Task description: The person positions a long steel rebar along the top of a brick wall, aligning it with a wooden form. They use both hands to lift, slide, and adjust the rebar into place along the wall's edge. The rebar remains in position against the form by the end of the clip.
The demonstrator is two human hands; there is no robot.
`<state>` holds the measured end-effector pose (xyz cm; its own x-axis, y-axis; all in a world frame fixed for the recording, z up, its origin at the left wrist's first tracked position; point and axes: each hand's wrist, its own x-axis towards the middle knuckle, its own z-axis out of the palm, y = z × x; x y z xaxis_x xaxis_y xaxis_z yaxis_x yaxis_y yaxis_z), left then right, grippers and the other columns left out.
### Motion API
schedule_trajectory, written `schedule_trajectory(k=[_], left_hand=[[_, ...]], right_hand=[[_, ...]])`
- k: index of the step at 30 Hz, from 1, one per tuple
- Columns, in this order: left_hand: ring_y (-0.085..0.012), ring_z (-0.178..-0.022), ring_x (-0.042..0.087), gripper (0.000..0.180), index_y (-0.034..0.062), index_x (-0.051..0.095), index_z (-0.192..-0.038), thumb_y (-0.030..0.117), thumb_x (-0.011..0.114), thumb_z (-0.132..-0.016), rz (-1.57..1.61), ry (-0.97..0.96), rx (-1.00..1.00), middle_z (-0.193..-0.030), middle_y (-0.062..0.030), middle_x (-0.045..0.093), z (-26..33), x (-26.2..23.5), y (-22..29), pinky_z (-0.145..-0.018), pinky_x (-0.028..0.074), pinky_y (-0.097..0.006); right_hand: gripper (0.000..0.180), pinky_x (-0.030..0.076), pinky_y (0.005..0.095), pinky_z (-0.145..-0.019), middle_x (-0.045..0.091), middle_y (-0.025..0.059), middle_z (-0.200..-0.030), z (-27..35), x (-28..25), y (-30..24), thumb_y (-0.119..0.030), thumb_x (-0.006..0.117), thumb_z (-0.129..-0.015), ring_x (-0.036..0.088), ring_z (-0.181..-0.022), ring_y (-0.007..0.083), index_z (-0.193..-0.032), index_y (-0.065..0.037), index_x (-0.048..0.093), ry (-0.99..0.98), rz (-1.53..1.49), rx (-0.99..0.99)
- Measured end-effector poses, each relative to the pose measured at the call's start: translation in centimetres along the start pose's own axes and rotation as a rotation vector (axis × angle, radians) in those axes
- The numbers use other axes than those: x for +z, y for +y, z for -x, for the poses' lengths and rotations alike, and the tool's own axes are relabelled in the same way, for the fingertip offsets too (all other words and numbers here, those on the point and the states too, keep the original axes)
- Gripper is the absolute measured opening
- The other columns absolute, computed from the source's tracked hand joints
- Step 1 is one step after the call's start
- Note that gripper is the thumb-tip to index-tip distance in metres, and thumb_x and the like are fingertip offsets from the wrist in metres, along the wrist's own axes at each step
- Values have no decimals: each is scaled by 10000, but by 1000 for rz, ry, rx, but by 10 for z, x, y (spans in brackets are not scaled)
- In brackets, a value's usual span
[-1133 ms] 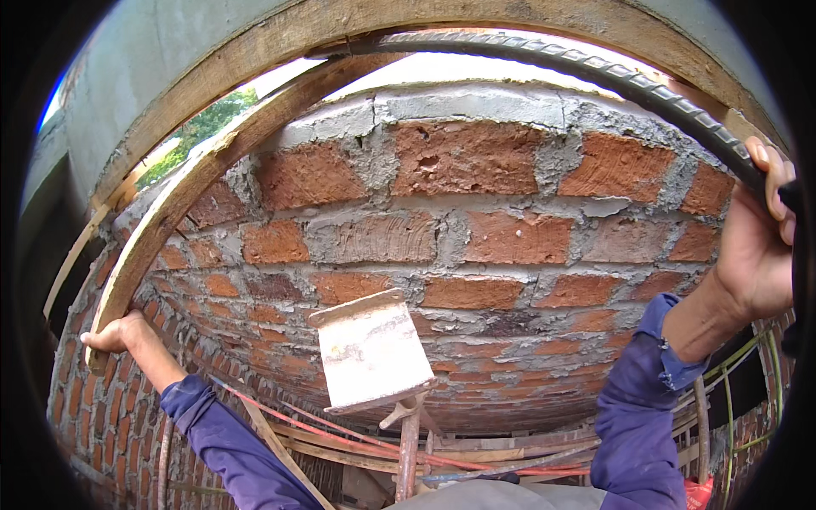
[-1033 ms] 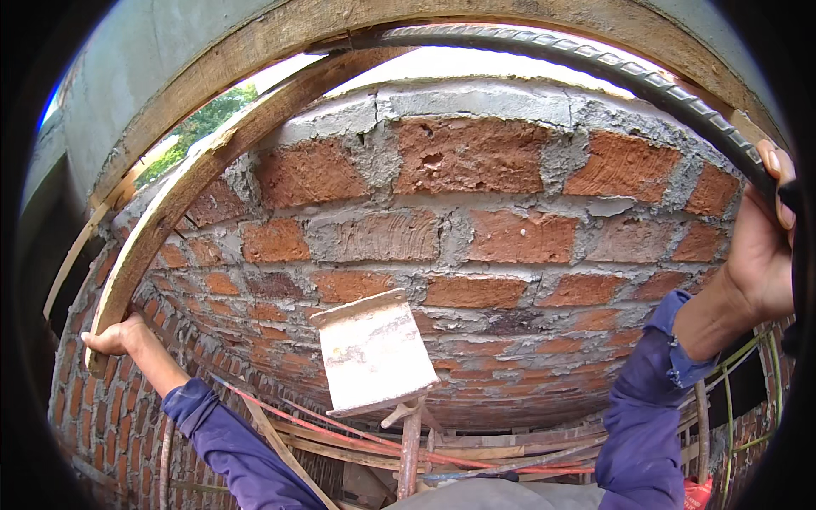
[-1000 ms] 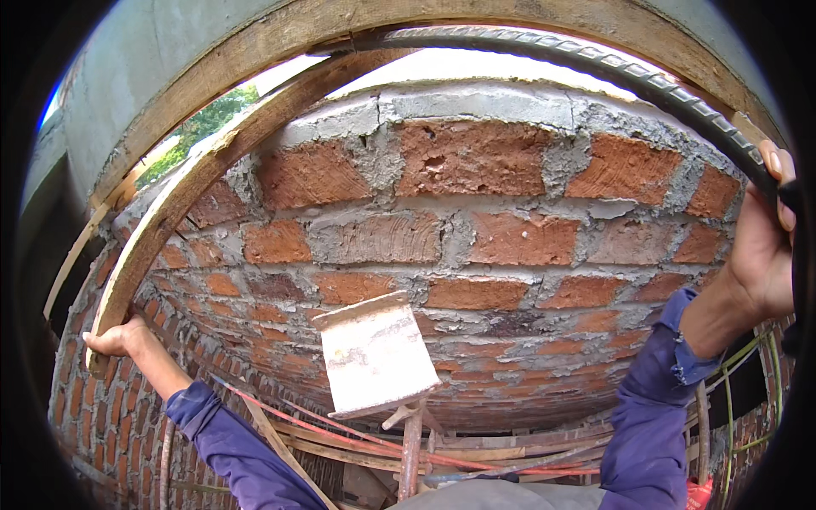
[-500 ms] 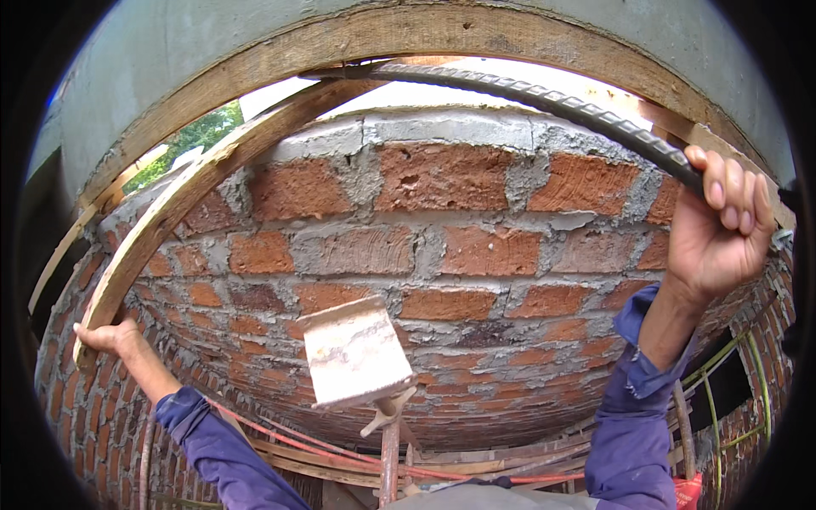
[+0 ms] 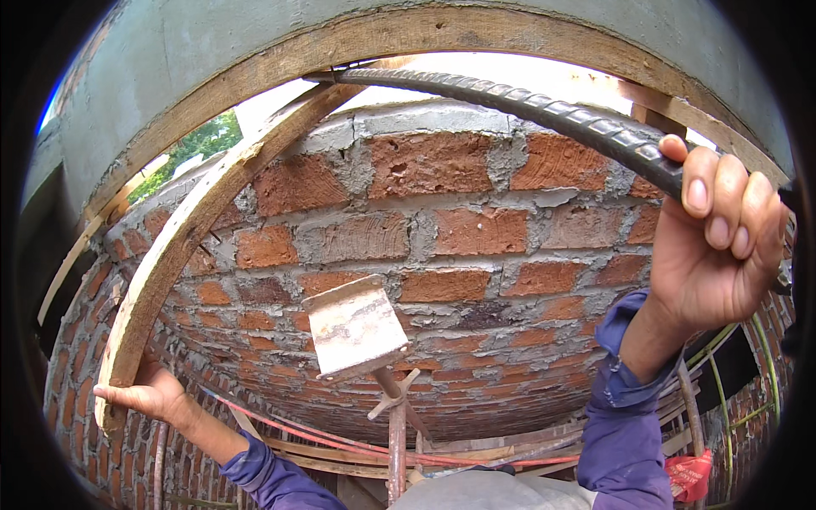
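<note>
Right hand point(image 5: 710, 255) grips rebar point(image 5: 544, 110) — left hand point(image 5: 149, 393) steadies plank point(image 5: 183, 234).
</note>
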<state>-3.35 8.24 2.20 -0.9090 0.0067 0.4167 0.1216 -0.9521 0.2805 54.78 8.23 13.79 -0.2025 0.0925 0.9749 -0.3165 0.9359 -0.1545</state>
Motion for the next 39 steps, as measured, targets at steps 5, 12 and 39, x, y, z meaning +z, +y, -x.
schedule_trajectory(k=[5,12,39], left_hand=[[-344,-1309,530,818,-46,366,-1487,588,531,-998,-53,-113,-225,-1364,-229,546,92,23,25,-1139,424,-488],[-338,-1309,551,798,-36,439,-1444,631,487,-1010,384,-743,-1005,-1402,-242,540,303,126,4,-1070,505,-497],[-224,-631,667,221,35,541,-955,240,564,-1037,807,-828,-1307,-731,-95,619,390,286,-64,-595,621,-410]], right_hand=[[301,317,504,-1160,434,-22,-711,-15,-10,-16,-171,578,-955,476,-831,184,-698,-182,422,293,-180,28],[356,352,209,-665,363,-92,-494,75,51,-105,-66,575,-770,375,-526,59,-542,-217,347,374,-146,-329],[425,402,338,-815,376,-61,-588,105,18,-27,-240,432,-1091,417,-613,104,-669,-207,387,807,95,-119]])
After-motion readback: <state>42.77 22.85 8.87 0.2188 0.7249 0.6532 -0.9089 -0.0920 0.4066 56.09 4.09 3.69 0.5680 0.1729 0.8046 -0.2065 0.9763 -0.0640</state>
